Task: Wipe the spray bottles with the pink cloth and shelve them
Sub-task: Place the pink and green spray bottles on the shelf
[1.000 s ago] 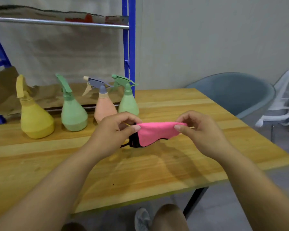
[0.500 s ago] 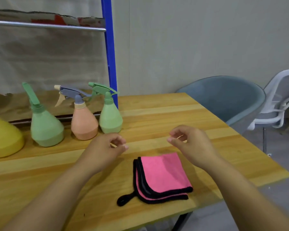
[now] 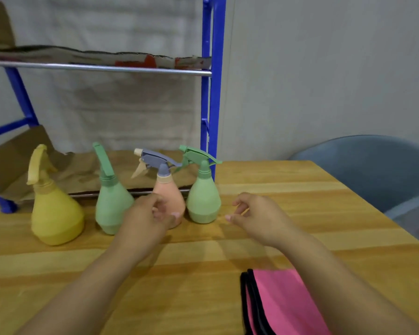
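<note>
Head view — four spray bottles [image 3: 111,204], contents unseen

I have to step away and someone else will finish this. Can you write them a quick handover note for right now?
Left hand and right hand: both free, fingers loosely curled, over the table near the bottles.
Pink cloth: folded, lying on the table's near edge under the right forearm.
Yellow bottle, dark green bottle, peach bottle, light green bottle: standing in a row on the table before the blue shelf.
Done: nothing shelved.
Left: wipe and shelve all four.
</note>
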`<move>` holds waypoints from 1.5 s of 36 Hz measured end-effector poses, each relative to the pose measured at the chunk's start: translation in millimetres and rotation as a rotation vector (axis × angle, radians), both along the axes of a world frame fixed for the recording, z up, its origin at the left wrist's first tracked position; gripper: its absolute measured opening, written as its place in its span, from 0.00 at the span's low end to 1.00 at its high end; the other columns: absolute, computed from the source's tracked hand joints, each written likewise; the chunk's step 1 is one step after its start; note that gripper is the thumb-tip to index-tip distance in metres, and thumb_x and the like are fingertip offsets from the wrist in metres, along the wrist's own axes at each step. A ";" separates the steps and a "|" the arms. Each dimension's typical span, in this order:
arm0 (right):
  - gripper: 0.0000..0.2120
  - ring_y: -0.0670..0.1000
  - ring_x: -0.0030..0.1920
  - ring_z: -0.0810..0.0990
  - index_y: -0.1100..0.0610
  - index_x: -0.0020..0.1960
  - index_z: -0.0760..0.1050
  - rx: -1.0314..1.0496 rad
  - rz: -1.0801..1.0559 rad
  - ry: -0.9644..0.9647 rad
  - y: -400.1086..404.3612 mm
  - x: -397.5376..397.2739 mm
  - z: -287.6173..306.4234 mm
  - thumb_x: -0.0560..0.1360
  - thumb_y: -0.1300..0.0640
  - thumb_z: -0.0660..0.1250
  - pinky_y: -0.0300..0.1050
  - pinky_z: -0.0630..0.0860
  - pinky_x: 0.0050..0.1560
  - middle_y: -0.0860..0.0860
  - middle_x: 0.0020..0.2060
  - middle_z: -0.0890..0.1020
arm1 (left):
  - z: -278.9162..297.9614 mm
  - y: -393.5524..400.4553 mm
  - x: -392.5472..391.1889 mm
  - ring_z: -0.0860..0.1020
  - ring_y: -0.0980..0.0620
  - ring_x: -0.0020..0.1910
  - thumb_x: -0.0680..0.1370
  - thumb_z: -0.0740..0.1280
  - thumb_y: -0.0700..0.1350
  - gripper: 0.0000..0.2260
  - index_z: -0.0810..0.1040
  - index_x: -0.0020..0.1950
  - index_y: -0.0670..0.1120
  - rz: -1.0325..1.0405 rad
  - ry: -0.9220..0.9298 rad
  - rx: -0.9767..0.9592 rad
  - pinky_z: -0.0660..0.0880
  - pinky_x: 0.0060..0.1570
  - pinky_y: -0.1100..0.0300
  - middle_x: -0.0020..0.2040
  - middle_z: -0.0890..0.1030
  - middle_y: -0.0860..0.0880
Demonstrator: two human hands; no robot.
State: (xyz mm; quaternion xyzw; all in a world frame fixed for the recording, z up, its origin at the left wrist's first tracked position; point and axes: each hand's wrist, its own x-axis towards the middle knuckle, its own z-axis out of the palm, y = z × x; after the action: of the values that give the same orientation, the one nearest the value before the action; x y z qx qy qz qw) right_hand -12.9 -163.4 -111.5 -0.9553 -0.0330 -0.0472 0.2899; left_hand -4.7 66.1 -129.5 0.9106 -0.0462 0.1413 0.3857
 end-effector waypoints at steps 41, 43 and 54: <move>0.23 0.47 0.47 0.75 0.51 0.58 0.73 0.170 -0.013 -0.106 43.5 55.5 0.9 0.66 0.48 0.76 0.40 0.70 0.41 0.47 0.49 0.77 | 2.8 -1.8 58.8 0.76 0.49 0.49 0.67 0.75 0.45 0.20 0.73 0.56 0.51 -0.003 -0.036 -0.193 0.70 0.42 0.58 0.50 0.78 0.50; 0.20 0.47 0.44 0.75 0.49 0.53 0.73 0.172 -0.022 -0.125 44.5 50.5 3.7 0.66 0.48 0.76 0.39 0.69 0.38 0.47 0.47 0.76 | 8.1 -0.7 51.9 0.76 0.51 0.48 0.67 0.75 0.43 0.21 0.74 0.57 0.51 -0.029 -0.058 -0.203 0.72 0.44 0.58 0.50 0.79 0.52; 0.18 0.45 0.47 0.78 0.40 0.47 0.72 0.257 -0.045 -0.518 56.6 14.1 58.2 0.63 0.45 0.77 0.46 0.76 0.46 0.42 0.46 0.79 | 81.4 21.7 13.0 0.73 0.60 0.49 0.69 0.75 0.43 0.22 0.68 0.56 0.58 -0.144 -0.304 -0.302 0.67 0.43 0.73 0.49 0.74 0.61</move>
State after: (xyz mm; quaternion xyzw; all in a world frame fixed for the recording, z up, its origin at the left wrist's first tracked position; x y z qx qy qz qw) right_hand 1.2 -106.7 -53.4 -0.8675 -0.0786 -0.2996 0.3893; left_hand 8.4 87.8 -48.0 0.8050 -0.1472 0.2544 0.5153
